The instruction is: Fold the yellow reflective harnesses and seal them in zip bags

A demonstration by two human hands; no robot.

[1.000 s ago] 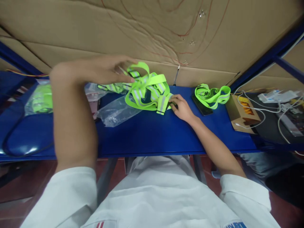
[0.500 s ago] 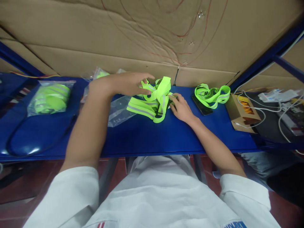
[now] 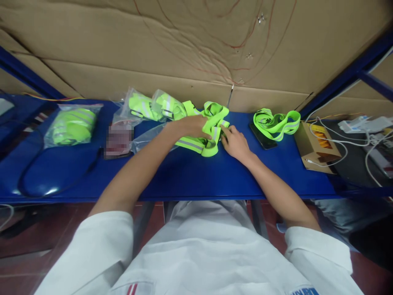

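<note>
A tangled pile of neon-yellow reflective strap with a grey stripe lies on the blue table in front of me. My left hand reaches over it from the left, its fingers curled round the loops. At the right edge of the pile, my right hand rests low, with bent fingertips closed on a strap end. Part of the strap is hidden under the left hand. Just left of it, a clear plastic bag lies flat, partly covered by my left forearm.
Bagged yellow straps lie at the left, with two more bags at the back. A loose strap coil rests on a black phone. Further right stand a cardboard box and white cables. A cardboard wall closes the back.
My left hand has come down and rightward onto the strap, its spread fingers now curled in. The upper loops have shifted and slumped. My right hand stays almost in place.
</note>
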